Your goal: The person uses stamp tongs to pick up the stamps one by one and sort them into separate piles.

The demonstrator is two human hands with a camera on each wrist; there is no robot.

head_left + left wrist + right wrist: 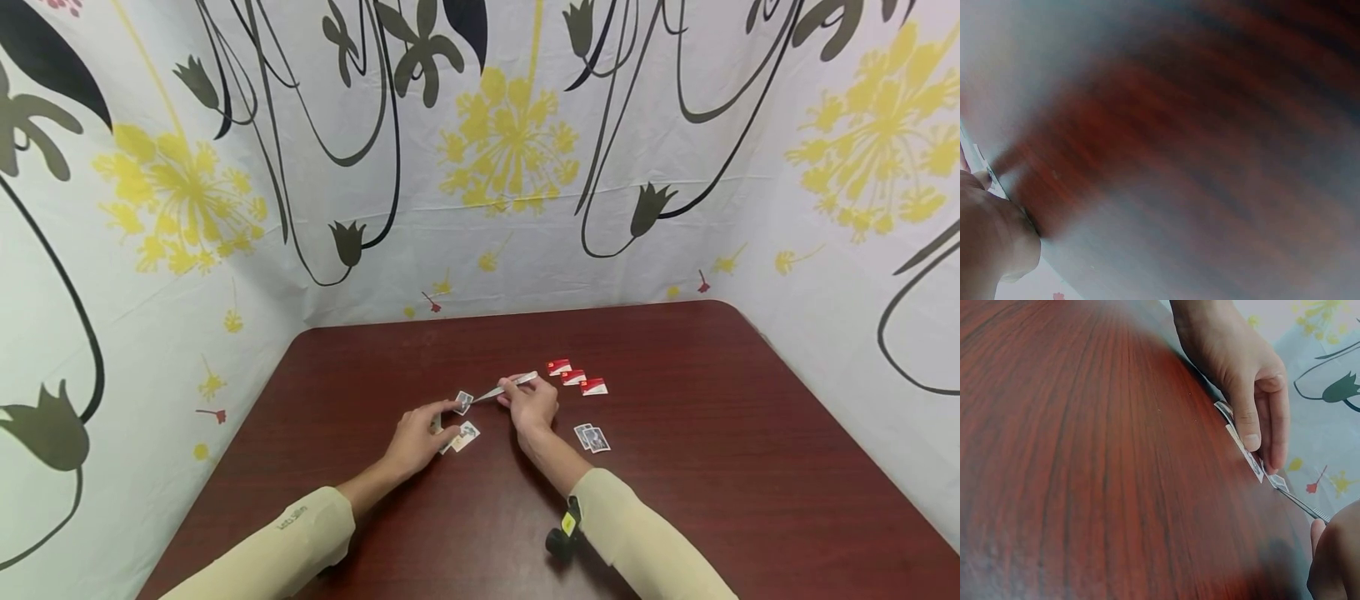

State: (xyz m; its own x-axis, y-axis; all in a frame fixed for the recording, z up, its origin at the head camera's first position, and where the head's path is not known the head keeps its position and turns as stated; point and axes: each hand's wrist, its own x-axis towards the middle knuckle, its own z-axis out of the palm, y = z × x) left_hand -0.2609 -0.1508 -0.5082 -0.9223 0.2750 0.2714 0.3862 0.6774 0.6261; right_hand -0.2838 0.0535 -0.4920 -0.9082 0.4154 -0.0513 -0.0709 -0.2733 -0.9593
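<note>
My right fingers (507, 385) pinch tweezers (491, 393); my left fingers (438, 408), parted, touch 1 white-edged card (464, 403). Farther right lie 3 red-and-white cards (573, 377), 2 grey cards (597, 439).

Pale cards (469, 434) with prints too small to tell, left-wrist tabletop (1179, 162) blurred, head-view sleeves (277, 546) cut off

No text can be read with certainty; the dark letters (292, 517) on the left sleeve (272, 546) are too small.
</note>
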